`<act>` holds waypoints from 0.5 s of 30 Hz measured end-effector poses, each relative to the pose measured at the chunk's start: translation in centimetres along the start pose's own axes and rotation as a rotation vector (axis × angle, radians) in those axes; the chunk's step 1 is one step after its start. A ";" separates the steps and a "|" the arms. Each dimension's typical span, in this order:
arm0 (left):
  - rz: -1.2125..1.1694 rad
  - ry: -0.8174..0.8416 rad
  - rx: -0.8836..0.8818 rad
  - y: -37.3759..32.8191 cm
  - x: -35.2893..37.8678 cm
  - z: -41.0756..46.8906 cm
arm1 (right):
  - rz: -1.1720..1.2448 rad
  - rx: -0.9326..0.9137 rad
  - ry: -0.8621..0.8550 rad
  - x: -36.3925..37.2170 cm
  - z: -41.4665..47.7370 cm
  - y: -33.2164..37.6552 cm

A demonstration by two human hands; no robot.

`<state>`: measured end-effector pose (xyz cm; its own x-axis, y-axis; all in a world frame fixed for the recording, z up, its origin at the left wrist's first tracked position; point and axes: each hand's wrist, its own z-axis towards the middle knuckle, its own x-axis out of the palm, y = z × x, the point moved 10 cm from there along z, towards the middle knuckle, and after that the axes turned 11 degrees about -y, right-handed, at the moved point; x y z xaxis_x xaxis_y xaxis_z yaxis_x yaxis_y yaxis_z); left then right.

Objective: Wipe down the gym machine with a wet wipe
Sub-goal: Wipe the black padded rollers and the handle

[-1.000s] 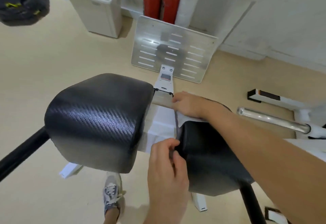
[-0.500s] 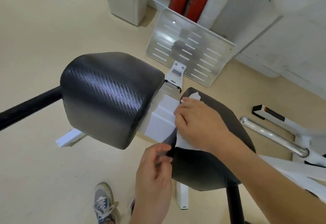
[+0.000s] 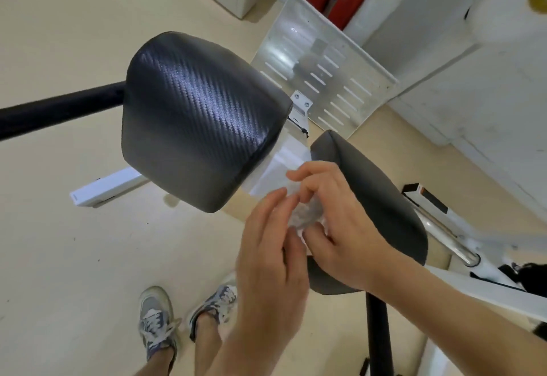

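Hands together at near right, over R pad [image 3: 384, 198]. R hand [image 3: 343, 227] pinches the bunched wipe [image 3: 305, 213]; L hand [image 3: 266, 260] fingers straightish, touching it. Risk: wiping w/ it balled up gives patchy contact. Loose pinch, and it drops to floor [image 3: 59, 257].

The big pad [image 3: 201, 121] at ten o'clock wears black vinyl with a carbon-fibre weave pattern, and the light gives it a gloss. The smaller pad [image 3: 376, 192] at three o'clock looks dark, smooth and matt. Between them the frame [image 3: 284, 165] is white painted metal. The slotted plate [image 3: 325, 79] at one o'clock is bare, shiny metal. The bar [image 3: 444, 233] at four o'clock is polished chrome. The wipe [image 3: 305, 213] near centre is thin, white, crumpled and half see-through. The floor [image 3: 74, 257] is pale, smooth and matt.
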<state>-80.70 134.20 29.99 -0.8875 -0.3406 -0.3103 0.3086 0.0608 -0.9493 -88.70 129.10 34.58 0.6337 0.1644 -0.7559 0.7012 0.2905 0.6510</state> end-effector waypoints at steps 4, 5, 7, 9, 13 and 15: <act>0.040 0.192 -0.005 -0.4 5.5 -1.7 | 0.317 0.284 -0.235 -2.6 0.2 -2.0; 0.114 0.189 0.031 0.0 5.9 -1.9 | 0.326 0.321 -0.250 -3.3 0.3 -2.5; 0.187 0.172 -0.020 1.8 5.5 -2.0 | 0.150 0.255 -0.213 -3.9 1.0 -2.5; 0.199 0.168 -0.105 3.9 4.8 -2.5 | -0.067 0.164 -0.155 -3.4 1.4 -2.7; 0.185 0.268 -0.205 7.3 4.9 -2.9 | -0.349 0.005 -0.154 -2.0 1.0 -3.3; 0.133 0.322 -0.264 8.5 5.0 -2.7 | -0.475 0.071 -0.200 -1.9 1.0 -4.1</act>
<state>-83.43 135.57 20.19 -0.9204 -0.0065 -0.3909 0.3661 0.3368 -0.8675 -92.45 126.69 33.45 0.2850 -0.1556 -0.9458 0.9428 0.2237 0.2473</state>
